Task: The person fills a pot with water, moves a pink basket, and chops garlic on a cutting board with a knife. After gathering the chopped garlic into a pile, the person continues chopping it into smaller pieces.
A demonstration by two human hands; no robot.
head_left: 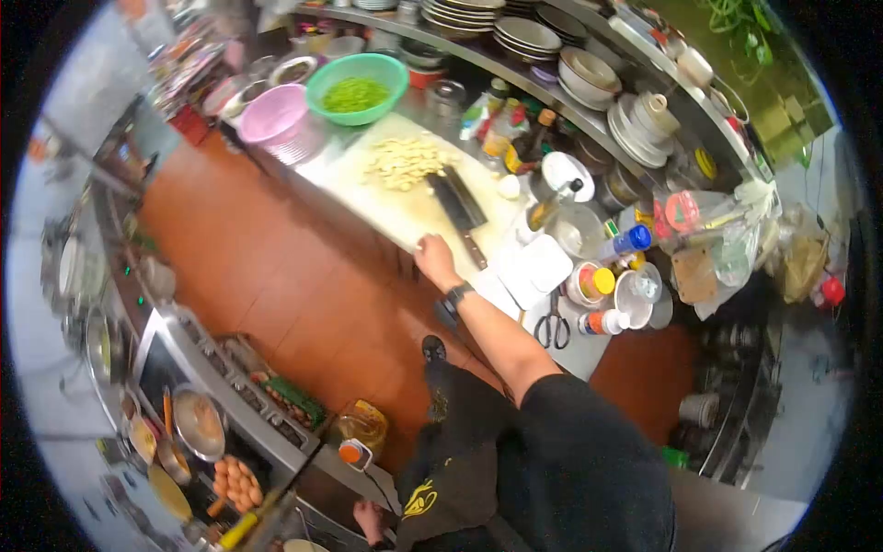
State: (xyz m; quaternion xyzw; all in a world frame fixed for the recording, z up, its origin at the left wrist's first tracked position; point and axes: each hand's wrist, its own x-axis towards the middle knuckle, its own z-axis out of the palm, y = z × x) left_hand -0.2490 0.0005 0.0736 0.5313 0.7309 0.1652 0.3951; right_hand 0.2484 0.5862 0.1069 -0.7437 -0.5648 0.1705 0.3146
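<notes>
My right hand (436, 261), with a dark watch on the wrist, reaches out to the near edge of a pale cutting board (368, 207). Its fingers look curled, and nothing shows in them; whether it touches the board is unclear. Two dark-bladed cleavers (452, 204) lie side by side on the board, one handle pointing towards this hand. Beyond them spreads a heap of sliced pale-yellow food (403, 162). Low in the view, my left hand (369, 521) is beside the stove-side counter (326, 492), small and blurred, its fingers hard to make out.
A green bowl (386, 78) of chopped greens and a pink basket (276, 120) stand past the board. Scissors (553, 324) and several bottles crowd the right. Opposite are eggs (236, 483), a pan (199, 421) and an oil jug (361, 423). Tiled floor (248, 248) lies between.
</notes>
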